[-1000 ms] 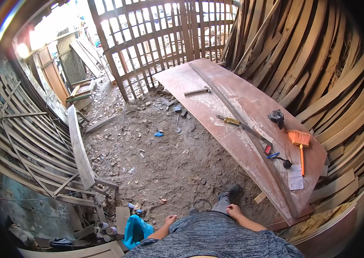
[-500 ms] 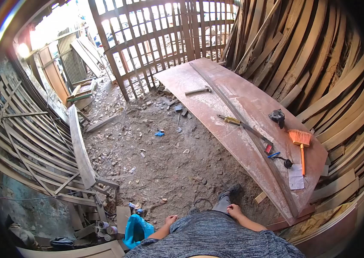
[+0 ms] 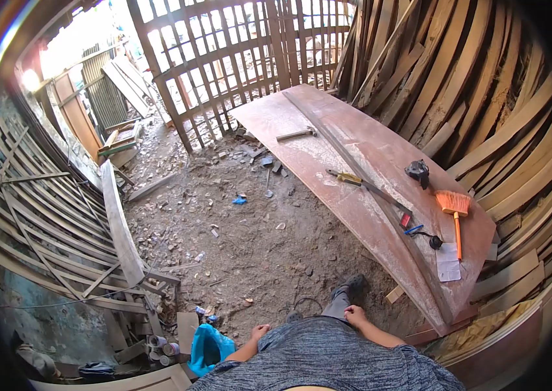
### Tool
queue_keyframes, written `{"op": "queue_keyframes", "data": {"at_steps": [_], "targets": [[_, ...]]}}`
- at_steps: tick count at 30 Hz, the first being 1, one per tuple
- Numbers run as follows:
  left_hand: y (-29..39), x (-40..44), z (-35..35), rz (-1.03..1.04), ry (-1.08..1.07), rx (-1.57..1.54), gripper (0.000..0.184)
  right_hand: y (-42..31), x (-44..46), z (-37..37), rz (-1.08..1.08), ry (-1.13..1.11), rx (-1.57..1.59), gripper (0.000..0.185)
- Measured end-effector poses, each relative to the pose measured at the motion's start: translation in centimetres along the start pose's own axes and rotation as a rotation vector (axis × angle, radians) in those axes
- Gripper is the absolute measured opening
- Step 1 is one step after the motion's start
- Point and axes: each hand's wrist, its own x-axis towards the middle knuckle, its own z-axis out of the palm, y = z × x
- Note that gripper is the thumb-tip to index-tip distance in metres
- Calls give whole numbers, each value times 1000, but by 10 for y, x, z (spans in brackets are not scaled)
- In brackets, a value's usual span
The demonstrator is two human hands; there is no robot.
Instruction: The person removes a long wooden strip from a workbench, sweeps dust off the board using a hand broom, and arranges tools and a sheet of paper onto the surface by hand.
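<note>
My left hand (image 3: 261, 332) hangs low beside my body with its fingers curled, and nothing shows in it. On the other side, my right hand (image 3: 355, 316) is held against my thigh, its fingers closed and nothing visible between them. Nearest to the left one lies a blue plastic bag (image 3: 209, 347). To my right stands a large reddish board (image 3: 380, 159). On it are a hammer (image 3: 295, 135), a yellow-handled tool (image 3: 347, 177), a long dark strip (image 3: 385, 198), a blue pen (image 3: 413, 229), a sheet of paper (image 3: 448, 264) and an orange broom head with a short handle (image 3: 453, 203).
Wooden planks (image 3: 452, 85) lean along the right wall. A slatted wooden gate (image 3: 223, 58) stands at the back. Thin strips (image 3: 47, 215) lean on the left wall. Rubble and a blue scrap (image 3: 240, 199) lie on the dirt floor (image 3: 256, 241). Cans (image 3: 162, 347) stand at lower left.
The view has shifted slightly, so the board and its tools sit a little further left and up. Both hands stay low beside my body, and nothing has been picked up.
</note>
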Motion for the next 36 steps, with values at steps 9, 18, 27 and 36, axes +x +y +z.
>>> {"op": "queue_keyframes", "data": {"at_steps": [9,18,27,36], "targets": [[14,-8,-1,-46,23,73,32,4,4,3,-76,39,-73,22],[8,-11,-2,73,-47,33,29,-20,-15,-6,-59,131,-79,18],[24,-22,-1,17,-104,192,30,7,-17,-23,-40,248,40,18],[82,-7,69,2,-229,313,45,57,4,-46,41,125,110,20]]}}
